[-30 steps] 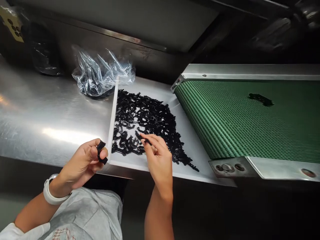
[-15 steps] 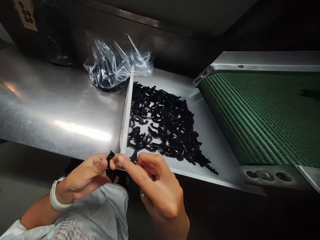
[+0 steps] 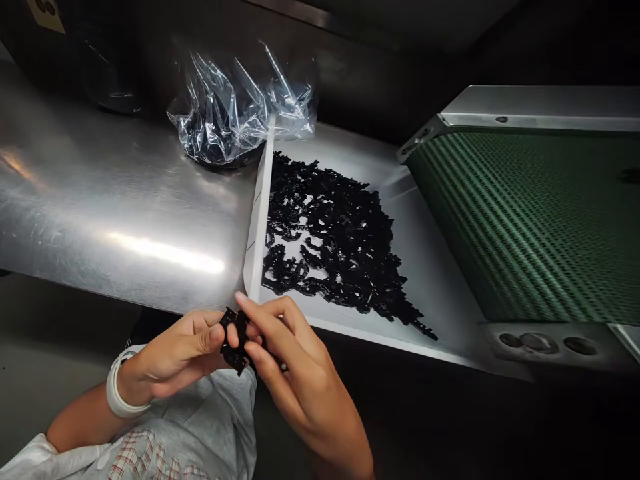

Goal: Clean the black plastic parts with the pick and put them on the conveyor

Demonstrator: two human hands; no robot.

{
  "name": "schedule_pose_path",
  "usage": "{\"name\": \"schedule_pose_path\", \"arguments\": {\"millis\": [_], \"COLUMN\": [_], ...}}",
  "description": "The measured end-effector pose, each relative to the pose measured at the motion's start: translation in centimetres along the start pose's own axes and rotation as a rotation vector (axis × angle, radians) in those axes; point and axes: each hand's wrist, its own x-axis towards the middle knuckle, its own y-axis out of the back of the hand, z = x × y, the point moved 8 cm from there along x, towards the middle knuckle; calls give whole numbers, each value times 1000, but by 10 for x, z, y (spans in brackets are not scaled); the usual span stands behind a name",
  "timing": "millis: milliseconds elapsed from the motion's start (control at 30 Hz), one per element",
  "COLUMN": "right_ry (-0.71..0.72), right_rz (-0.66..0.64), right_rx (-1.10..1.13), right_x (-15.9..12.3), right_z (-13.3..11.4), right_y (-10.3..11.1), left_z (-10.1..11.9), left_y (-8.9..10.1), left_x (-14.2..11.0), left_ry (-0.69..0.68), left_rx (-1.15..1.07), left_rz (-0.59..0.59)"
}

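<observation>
My left hand (image 3: 177, 357) pinches a small stack of black plastic parts (image 3: 233, 340) just below the table's front edge. My right hand (image 3: 295, 373) meets it from the right, its fingertips closed on the same stack. A white wristband sits on my left wrist. Behind the hands, a heap of small black parts (image 3: 335, 237) lies spread on a white tray (image 3: 430, 267) with a raised left rim.
A crumpled clear plastic bag (image 3: 240, 113) with black parts rests at the tray's far left corner on the steel table (image 3: 110, 200). A green conveyor belt (image 3: 540, 220) in a metal frame runs along the right. Dark housing rises behind.
My right hand left the heap on the tray and came back to my left hand, joining it on the stack of black parts. The view has shifted left and down.
</observation>
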Motion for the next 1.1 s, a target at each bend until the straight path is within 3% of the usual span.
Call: {"name": "schedule_pose_path", "arguments": {"millis": [167, 333, 433, 633, 933, 1100], "right_ry": [-215, -207, -156, -183, -206, -288], "right_rz": [78, 254, 364, 320, 263, 181], "right_rx": [350, 592, 607, 568, 413, 524], "right_x": [4, -4, -13, -19, -22, -30], "right_z": [17, 15, 14, 16, 10, 16], "right_y": [4, 10, 11, -11, -16, -16], "left_z": [6, 12, 12, 12, 12, 13], "left_y": [5, 5, 4, -3, 3, 6], "left_x": [-2, -6, -7, -8, -7, -7], "left_ry": [-81, -101, -95, -190, -156, -170], "left_rx": [218, 128, 78, 26, 44, -10], "left_rz": [33, 70, 79, -30, 31, 53]}}
